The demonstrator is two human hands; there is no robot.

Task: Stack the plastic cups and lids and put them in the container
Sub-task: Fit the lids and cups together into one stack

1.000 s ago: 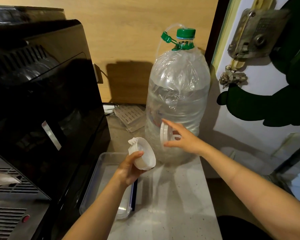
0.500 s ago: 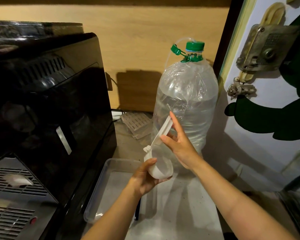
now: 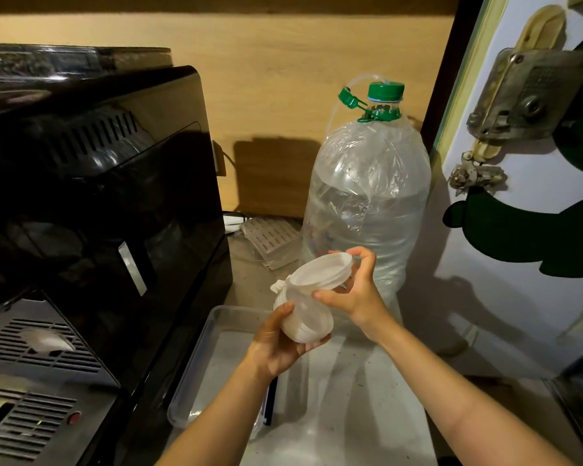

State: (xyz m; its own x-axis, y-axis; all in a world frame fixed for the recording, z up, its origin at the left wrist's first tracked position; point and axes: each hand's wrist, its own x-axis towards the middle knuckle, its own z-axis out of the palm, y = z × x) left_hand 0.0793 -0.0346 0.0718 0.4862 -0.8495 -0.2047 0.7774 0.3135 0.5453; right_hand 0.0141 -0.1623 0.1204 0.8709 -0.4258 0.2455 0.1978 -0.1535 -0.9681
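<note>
Lid (image 3: 320,272) sits tilted on the cup (image 3: 305,317) mouth, pinched at its rim by the right hand (image 3: 354,290) — thumb and fingers closed on it. Left hand (image 3: 276,344) wraps the cup from below, above the container (image 3: 196,361) — the nearer hand for lowering it in.

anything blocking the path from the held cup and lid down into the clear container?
Nothing visible. The left hand holds the cup, the right hand holds the lid at its rim, above the open container, nothing between them.

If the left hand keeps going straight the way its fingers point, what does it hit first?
Beyond the white cup that the left hand grips, probably the right hand on the lid, then the big water bottle. Depth is unclear.
</note>
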